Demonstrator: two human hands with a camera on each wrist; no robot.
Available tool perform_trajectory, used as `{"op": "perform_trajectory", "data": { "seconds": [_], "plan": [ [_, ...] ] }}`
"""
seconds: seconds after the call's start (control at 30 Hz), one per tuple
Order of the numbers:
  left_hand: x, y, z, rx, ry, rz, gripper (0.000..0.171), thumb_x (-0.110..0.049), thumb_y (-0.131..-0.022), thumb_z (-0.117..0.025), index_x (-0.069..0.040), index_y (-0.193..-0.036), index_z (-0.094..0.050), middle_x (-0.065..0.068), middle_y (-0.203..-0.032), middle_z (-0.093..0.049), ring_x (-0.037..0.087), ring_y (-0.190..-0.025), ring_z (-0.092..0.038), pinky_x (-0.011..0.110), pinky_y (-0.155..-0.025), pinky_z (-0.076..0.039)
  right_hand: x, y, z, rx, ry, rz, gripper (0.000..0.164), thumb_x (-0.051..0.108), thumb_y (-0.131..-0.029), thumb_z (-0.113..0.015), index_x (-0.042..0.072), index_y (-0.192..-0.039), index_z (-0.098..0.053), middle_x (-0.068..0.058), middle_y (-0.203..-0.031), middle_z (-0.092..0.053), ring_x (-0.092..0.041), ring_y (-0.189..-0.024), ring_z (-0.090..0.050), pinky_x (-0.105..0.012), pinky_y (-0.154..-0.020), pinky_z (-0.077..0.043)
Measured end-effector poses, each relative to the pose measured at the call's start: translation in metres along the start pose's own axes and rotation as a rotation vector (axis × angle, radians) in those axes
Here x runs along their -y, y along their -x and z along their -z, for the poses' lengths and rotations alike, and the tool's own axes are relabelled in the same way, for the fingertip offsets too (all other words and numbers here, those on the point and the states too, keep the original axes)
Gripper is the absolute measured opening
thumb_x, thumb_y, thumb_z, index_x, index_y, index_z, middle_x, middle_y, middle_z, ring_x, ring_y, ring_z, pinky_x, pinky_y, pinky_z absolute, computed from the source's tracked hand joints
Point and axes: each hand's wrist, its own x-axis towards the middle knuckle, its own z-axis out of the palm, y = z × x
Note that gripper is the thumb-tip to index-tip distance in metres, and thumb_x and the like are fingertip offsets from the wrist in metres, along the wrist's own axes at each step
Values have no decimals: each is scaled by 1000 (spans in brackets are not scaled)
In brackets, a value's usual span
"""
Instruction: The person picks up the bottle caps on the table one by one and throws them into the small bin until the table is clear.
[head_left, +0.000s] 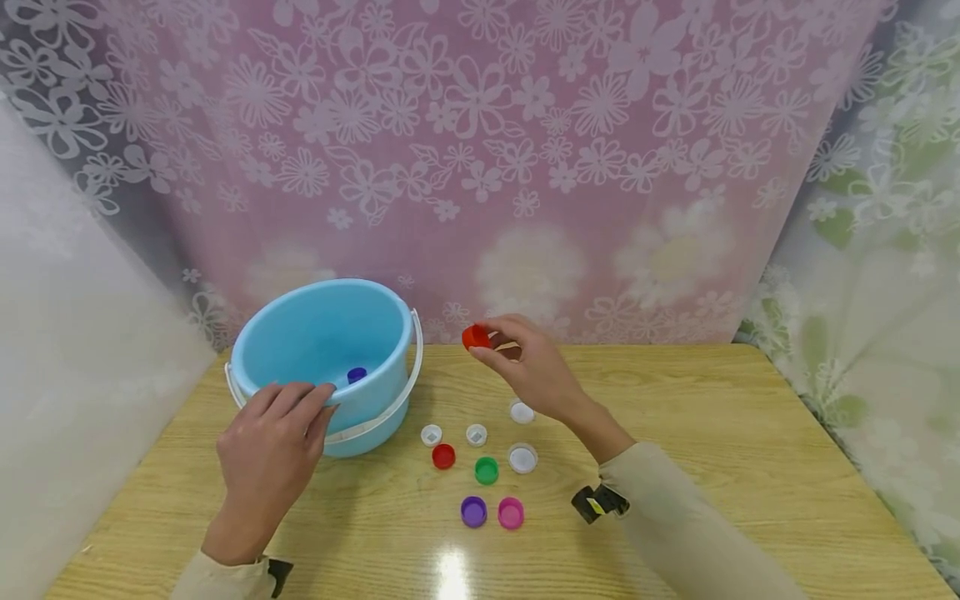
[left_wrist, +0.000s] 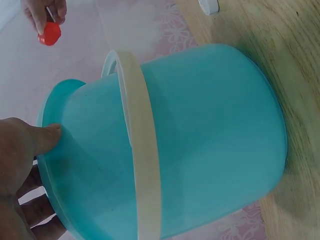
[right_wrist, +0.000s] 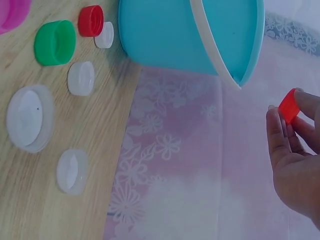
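My left hand [head_left: 273, 442] grips the near rim of a light blue bucket [head_left: 367, 417]; in the left wrist view its thumb lies on the outer wall, the fingers over the rim. Inside the bucket a purple bottle cap [head_left: 357, 375] lies on the bottom. To the right of the bucket, my right hand [head_left: 536, 367] pinches a red bottle cap [head_left: 476, 337] between thumb and fingers, raised above the table. The right wrist view shows the same red cap [right_wrist: 288, 106] held at the fingertips, apart from the bucket.
On the wooden table [head_left: 675, 467] lie another red cap [head_left: 443, 456], a green cap [head_left: 487, 471], a purple cap [head_left: 474, 512], a pink cap [head_left: 511, 513] and several white caps [head_left: 522, 458]. The bucket's white handle [head_left: 390, 408] hangs down. A floral curtain [head_left: 525, 167] stands behind.
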Motion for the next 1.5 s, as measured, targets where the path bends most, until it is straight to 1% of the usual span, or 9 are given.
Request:
{"op": "perform_trajectory", "data": {
  "seconds": [0.1, 0.33, 0.57, 0.7, 0.83, 1.07, 1.2, 1.3, 1.5],
  "plan": [
    [1, 0, 1, 2, -7, 1, 22, -25, -87, -61, -10, -97, -75, 7, -85, -68, 31, -79, -62, 45, -53, -50, 3, -7, -7, 24, 6, 24, 40, 21, -90, -66, 7, -127, -60, -3, -115, -58, -15, -94, -60, -27, -82, -52],
    [1, -1, 1, 2, -16, -6, 35, -34, -98, -49, -11, -96, -75, 7, -85, -68, 31, -77, -62, 45, -52, -50, 10, -23, -30, 73, 4, 69, 39, 21, -90, -67, 8, -126, -61, 0, -114, -58, -11, -92, -60, -24, -80, -53],
    [-1, -2, 1, 14, -8, 1, 37, -35, -99, -47, -11, -95, -75, 6, -84, -68, 30, -77, -62, 44, -51, -50, 17, -32, -53, 121, -44, 51, 41, 17, -90, -67, 3, -127, -59, -3, -114, -58, -12, -92, -60, -23, -80, -52],
    [-1, -1, 1, 12, -11, 1, 39, -36, -99, -46, -11, -95, -75, 6, -84, -68, 30, -77, -62, 44, -52, -50, 24, -35, -62, 146, -35, 39, 42, 19, -90, -66, 3, -128, -58, -4, -116, -57, -13, -91, -61, -22, -79, -52],
    [0, -1, -1, 10, -10, -1, 37, -35, -99, -47, -11, -96, -75, 6, -85, -68, 30, -77, -62, 44, -53, -50, 30, -39, -68, 128, -17, 24, 41, 21, -90, -66, 6, -128, -59, -4, -116, -56, -13, -89, -61, -21, -74, -52],
    [2, -2, -1, 16, -9, -8, 30, -31, -94, -53, -11, -96, -74, 6, -84, -68, 30, -77, -62, 44, -52, -50, 36, -44, -74, 135, 5, 48, 41, 18, -90, -66, 4, -127, -58, -7, -117, -54, -14, -86, -60, -20, -69, -52],
    [2, -1, 0, 19, -3, -8, 35, -34, -97, -49, -11, -96, -74, 7, -84, -68, 30, -77, -62, 44, -53, -51, 36, -46, -75, 153, 30, 35, 41, 18, -90, -67, 4, -127, -59, -5, -109, -54, -13, -83, -58, -20, -65, -51],
    [3, -1, 1, 19, -2, -10, 34, -34, -97, -49, -11, -96, -74, 7, -84, -68, 30, -77, -62, 44, -54, -51, 36, -48, -76, 163, 44, 22, 41, 20, -89, -68, 4, -126, -60, -4, -105, -55, -13, -83, -58, -21, -65, -51],
    [3, 0, 0, 23, -1, -8, 28, -30, -93, -54, -11, -97, -74, 7, -86, -68, 30, -78, -62, 44, -55, -51, 34, -49, -77, 163, 40, -14, 41, 24, -89, -68, 5, -125, -61, -3, -107, -56, -13, -84, -58, -21, -65, -52]
  ]
}}
